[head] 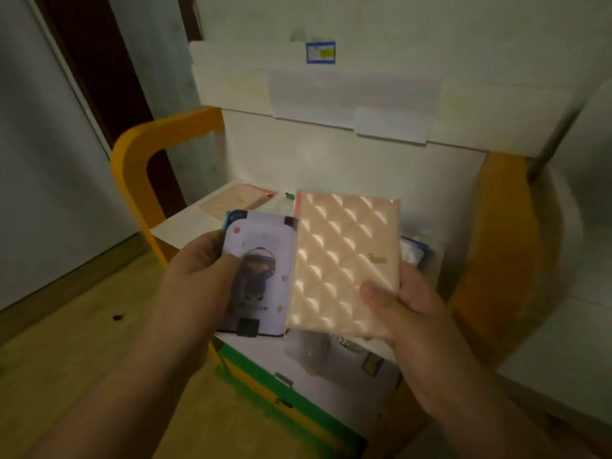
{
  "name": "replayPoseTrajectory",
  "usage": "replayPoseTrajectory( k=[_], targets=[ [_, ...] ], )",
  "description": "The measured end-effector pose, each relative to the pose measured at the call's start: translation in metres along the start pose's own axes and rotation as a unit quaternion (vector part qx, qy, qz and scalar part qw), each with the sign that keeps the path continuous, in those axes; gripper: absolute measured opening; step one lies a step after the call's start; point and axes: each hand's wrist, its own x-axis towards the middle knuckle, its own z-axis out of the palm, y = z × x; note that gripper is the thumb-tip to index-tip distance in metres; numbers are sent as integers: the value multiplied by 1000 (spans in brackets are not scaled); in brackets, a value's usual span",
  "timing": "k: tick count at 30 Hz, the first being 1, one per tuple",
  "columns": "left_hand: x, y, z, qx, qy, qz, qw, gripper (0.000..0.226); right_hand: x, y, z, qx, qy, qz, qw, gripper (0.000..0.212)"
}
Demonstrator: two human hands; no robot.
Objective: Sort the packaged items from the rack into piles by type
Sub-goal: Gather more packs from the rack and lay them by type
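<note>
1. In front of a pale wall stands a rack with a yellow frame; its white shelf serves as the reference point for all positions below. Lighting is dim and the picture is soft.
2. To the left of the shelf and lower down lies a wood-toned floor with a small dark speck on it. Above the shelf's rear edge sit white boxes, one carrying a blue label.
3. On the shelf, toward its back-left corner, lies a flat peach packet. Toward the shelf's right side, a clear-wrapped packet with blue edging is partly hidden. Below the shelf's front edge sits a box with green and yellow bands.
4. The left hand is closed on a lilac packaged item printed with a cartoon figure; thumb across the face, fingers behind, held over the shelf's front.
5. The right hand grips a quilted peach packaged item at its lower right corner, thumb on top. That item's left edge overlaps the lilac one.
6. Both forearms reach up from the lower frame, the items tilted face-up toward the camera.
</note>
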Motion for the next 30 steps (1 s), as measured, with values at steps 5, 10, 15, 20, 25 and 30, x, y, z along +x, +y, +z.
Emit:
replayPoseTrajectory(
  k=[5,10,15,20,25,30],
  targets=[
    [49,-7,-7,14,-6,-6,1000,20,43,22,18,-1,45,16,999,26],
    [96,-17,-2,-8,-43,-26,999,22,77,39,27,-21,96,35,995,17],
    [152,-24,23,-20,-147,-23,989,25,103,45,33,-9,194,23,981,28],
    [201,-21,55,-30,-279,-20,960,30,109,43,35,25,300,7,954,27],
    [236,-30,87,-52,-358,-23,932,36,109,41,41,34,422,-20,906,20],
    [248,-41,113,-47,-411,-36,910,42,93,38,51,19,518,-42,854,22]
  ],
)
